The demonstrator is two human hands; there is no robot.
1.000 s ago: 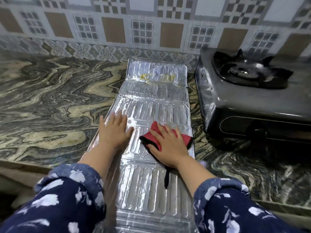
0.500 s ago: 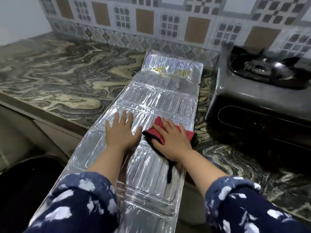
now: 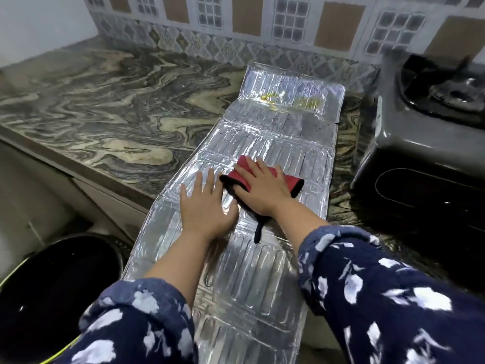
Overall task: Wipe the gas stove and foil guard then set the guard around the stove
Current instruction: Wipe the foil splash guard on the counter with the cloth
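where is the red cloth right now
In the head view the red cloth lies near the middle of the foil guard, flat under the right hand, just right of the left hand and left of the stove.

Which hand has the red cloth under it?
The right hand presses the red cloth on the foil guard; the left hand lies bare.
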